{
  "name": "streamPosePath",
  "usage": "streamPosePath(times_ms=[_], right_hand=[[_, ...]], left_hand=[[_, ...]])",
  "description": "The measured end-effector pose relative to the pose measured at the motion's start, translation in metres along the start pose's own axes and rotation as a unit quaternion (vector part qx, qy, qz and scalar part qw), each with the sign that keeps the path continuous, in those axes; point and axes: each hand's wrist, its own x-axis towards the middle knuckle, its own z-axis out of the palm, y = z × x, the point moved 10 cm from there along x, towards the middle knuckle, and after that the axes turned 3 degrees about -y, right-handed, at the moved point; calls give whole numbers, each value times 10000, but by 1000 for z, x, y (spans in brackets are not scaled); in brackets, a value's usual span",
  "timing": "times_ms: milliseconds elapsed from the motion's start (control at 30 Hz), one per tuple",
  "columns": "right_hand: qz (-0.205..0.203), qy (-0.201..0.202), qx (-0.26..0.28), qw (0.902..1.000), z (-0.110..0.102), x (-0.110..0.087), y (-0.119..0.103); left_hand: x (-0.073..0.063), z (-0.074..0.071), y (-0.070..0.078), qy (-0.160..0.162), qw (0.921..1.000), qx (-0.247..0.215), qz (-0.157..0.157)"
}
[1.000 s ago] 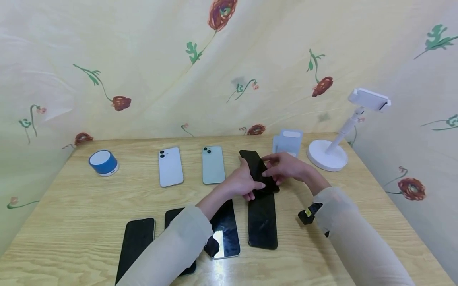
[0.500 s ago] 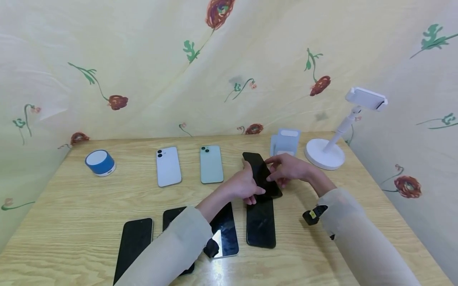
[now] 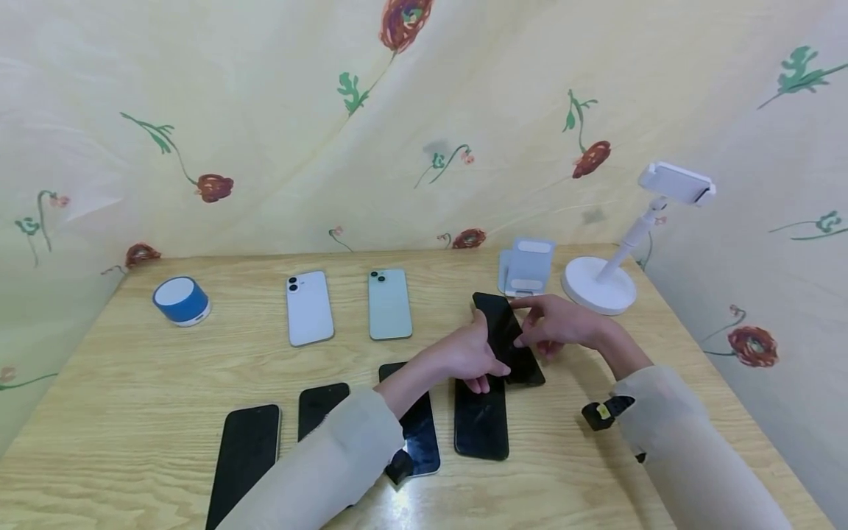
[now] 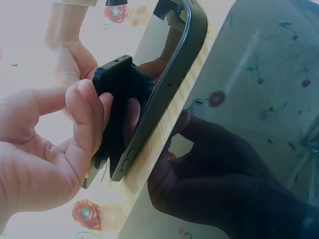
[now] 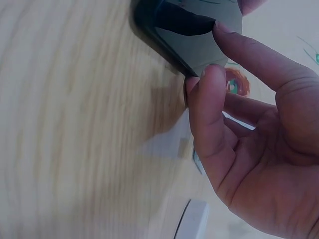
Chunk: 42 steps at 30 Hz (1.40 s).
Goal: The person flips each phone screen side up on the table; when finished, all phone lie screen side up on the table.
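Both hands hold a black smartphone (image 3: 502, 324), tilted above the table, its dark screen facing up. My left hand (image 3: 464, 352) grips its left edge, thumb over the near part of the screen. On the opposite edge, my right hand (image 3: 564, 322) pinches it between thumb and fingers, as the right wrist view also shows at the phone's corner (image 5: 174, 40). Another black phone (image 3: 481, 427) lies flat just below, its far end hidden by the held phone and left hand. In the left wrist view the held phone's end (image 4: 117, 74) shows beyond the curled left fingers.
Three more dark phones lie front left, including one (image 3: 245, 456) partly under the left sleeve. A white phone (image 3: 310, 309) and a pale green phone (image 3: 390, 305) lie behind. A blue speaker (image 3: 182, 302), a light-blue phone stand (image 3: 530, 266) and a white stand (image 3: 599, 285) are farther back.
Both hands have carried the held phone to the right and slightly towards the near side, uncovering more of the phone lying beneath. The other phones have stayed in place.
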Motion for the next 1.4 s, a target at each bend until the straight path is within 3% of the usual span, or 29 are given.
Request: streamPosePath(times_ms=[167,400,833,1000,1133,1267,1400], right_hand=[[-60,106,-63,9999,-1,-2,2],[-176,84,-2,9998,0,8,-7],[-271,461,500,9973,2,49,-38],[-318,665,562,9957,1,57,-45],[-257,772,549,9952,1,59,-46],[-145,873,350,9955,1,61,-45],[-28,956,61,9954,2,64,-42]], left_hand=[[2,2,-1,50,9999,62,-66],[0,-13,-2,348,9990,237,-134],[1,-70,-8,992,9947,228,-170],[4,-84,-15,1079,9930,353,-333],[6,-86,-20,1059,9884,972,-497],[7,-88,-17,1185,9697,2082,-470],[9,-90,-15,1354,9587,2461,-448]])
